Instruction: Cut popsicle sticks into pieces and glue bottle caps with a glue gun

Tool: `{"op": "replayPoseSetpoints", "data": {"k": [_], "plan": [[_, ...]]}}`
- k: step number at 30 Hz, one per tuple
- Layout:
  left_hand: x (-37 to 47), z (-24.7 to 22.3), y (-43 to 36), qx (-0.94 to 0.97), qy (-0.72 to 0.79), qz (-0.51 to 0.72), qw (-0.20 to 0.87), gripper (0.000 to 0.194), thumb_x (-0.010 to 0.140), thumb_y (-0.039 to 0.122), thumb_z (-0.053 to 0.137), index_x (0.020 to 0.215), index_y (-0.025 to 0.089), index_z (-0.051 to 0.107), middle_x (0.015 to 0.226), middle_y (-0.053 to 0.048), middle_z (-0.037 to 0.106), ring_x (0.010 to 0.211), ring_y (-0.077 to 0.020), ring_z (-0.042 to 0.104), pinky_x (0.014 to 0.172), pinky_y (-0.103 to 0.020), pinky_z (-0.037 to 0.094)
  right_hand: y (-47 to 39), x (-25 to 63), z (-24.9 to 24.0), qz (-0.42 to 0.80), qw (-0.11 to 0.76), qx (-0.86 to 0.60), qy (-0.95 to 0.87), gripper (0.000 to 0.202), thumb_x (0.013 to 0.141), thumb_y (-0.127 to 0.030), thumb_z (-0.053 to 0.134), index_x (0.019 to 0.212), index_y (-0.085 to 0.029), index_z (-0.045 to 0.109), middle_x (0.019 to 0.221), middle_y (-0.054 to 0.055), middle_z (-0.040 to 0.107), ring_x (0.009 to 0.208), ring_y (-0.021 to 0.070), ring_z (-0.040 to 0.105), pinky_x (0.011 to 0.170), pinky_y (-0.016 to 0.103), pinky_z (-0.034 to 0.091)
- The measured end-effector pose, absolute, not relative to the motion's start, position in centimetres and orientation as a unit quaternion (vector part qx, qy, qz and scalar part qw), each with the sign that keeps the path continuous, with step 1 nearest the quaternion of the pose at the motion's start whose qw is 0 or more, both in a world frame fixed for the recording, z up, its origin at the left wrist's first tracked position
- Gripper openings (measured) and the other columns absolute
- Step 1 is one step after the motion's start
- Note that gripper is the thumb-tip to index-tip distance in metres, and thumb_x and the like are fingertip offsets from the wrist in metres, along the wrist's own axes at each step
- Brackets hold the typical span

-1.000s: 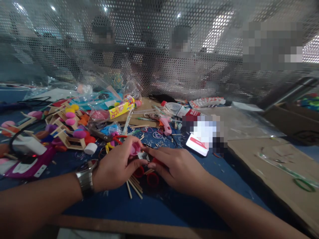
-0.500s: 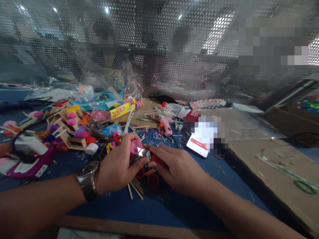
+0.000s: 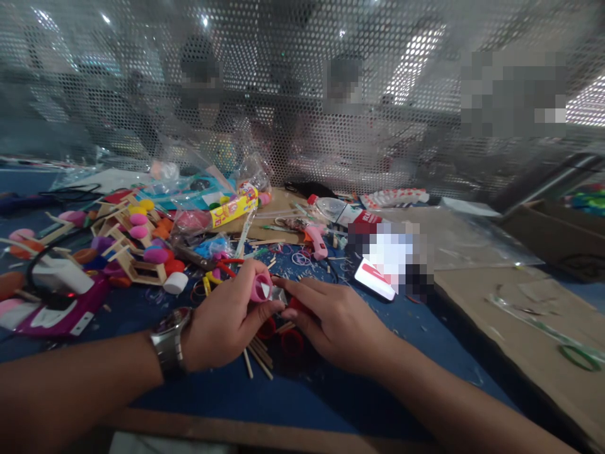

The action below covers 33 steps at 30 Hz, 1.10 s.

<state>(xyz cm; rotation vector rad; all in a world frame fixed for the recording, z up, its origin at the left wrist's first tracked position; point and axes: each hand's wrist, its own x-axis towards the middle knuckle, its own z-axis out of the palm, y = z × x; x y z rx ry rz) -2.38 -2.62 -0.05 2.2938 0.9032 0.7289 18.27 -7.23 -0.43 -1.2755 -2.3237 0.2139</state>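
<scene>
My left hand (image 3: 220, 325) is closed round a small pink plastic cap (image 3: 261, 288), its round opening turned partly toward me. A shiny silvery piece (image 3: 278, 296) lies between my two hands, touching my left thumb; its kind I cannot make out. Opposite it, my right hand (image 3: 343, 318) is closed on a small red piece (image 3: 297, 304), mostly hidden by the fingers. Just below the hands, red round caps (image 3: 292, 342) and several thin wooden sticks (image 3: 259, 358) lie on the blue table (image 3: 227, 397).
Stick frames with coloured balls (image 3: 146, 271) and a purple device (image 3: 61, 315) occupy the left. Red-handled pliers (image 3: 198, 258), a pink glue gun (image 3: 319, 243) and a bottle (image 3: 359, 217) lie behind my hands. A lit phone (image 3: 375, 277) and cardboard (image 3: 510, 315) are right. Perforated metal (image 3: 293, 139) stands behind.
The pink cap has turned so its opening shows more, and less of the silvery piece is visible. Both hands remain in nearly the same place.
</scene>
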Motion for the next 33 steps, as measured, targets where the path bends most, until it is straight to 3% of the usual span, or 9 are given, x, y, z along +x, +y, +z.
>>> {"op": "replayPoseSetpoints", "data": {"k": [4,9,14,21,27,33], "plan": [[-2.36,0.00,-2.37,0.854,0.347,0.264,0.284,0.030,0.097,0.048,0.048,0.106,0.020,0.045,0.091,-0.005,0.066,0.080,-0.0229,0.064,0.069,-0.035,0.046,-7.22,18.21,-0.38,0.074,0.231,-0.478,-0.844,0.041,0.103,-0.033,0.039,0.131,-0.012,0.060,0.098,0.013,0.073,0.078,0.0216,0.068,0.065,0.033,0.052],[-2.45,-0.28,-2.20,0.844,0.372,0.298,0.245,0.044,0.093,0.051,0.056,0.119,0.020,0.040,0.096,-0.006,0.066,0.074,-0.0211,0.065,0.065,-0.032,0.047,-7.22,18.04,-0.13,0.096,0.234,-0.506,-0.825,0.038,0.101,-0.029,0.045,0.133,-0.014,0.058,0.108,0.014,0.073,0.089,0.0246,0.071,0.074,0.036,0.055],[-2.47,-0.58,-2.47,0.860,0.361,0.284,0.224,0.052,0.095,0.062,0.046,0.123,0.018,0.040,0.096,-0.009,0.067,0.079,-0.0257,0.067,0.066,-0.035,0.047,-7.36,17.91,-0.05,0.098,0.221,-0.500,-0.832,0.039,0.099,-0.027,0.046,0.134,-0.012,0.056,0.104,0.014,0.072,0.087,0.0256,0.071,0.073,0.036,0.054],[-2.52,-0.43,-2.06,0.851,0.340,0.281,0.286,0.040,0.098,0.057,0.044,0.110,0.019,0.045,0.099,-0.009,0.066,0.087,-0.0244,0.065,0.073,-0.036,0.048,-7.32,17.61,-0.74,0.084,0.236,-0.479,-0.841,0.037,0.102,-0.029,0.042,0.130,-0.012,0.058,0.103,0.014,0.073,0.084,0.0237,0.070,0.070,0.034,0.053],[-2.40,-0.11,-2.17,0.848,0.340,0.289,0.287,0.031,0.099,0.051,0.045,0.103,0.020,0.046,0.091,-0.006,0.065,0.082,-0.0227,0.063,0.069,-0.034,0.046,-7.35,17.61,-0.71,0.081,0.234,-0.486,-0.838,0.038,0.101,-0.028,0.044,0.132,-0.011,0.058,0.104,0.015,0.073,0.086,0.0245,0.071,0.071,0.036,0.055],[-2.36,-0.15,-2.07,0.842,0.358,0.299,0.271,0.042,0.094,0.055,0.053,0.113,0.020,0.044,0.089,-0.004,0.064,0.074,-0.0209,0.063,0.065,-0.032,0.045,-7.31,17.65,-0.46,0.080,0.241,-0.503,-0.826,0.038,0.101,-0.028,0.045,0.134,-0.013,0.057,0.109,0.015,0.073,0.089,0.0242,0.071,0.075,0.037,0.057]]}}
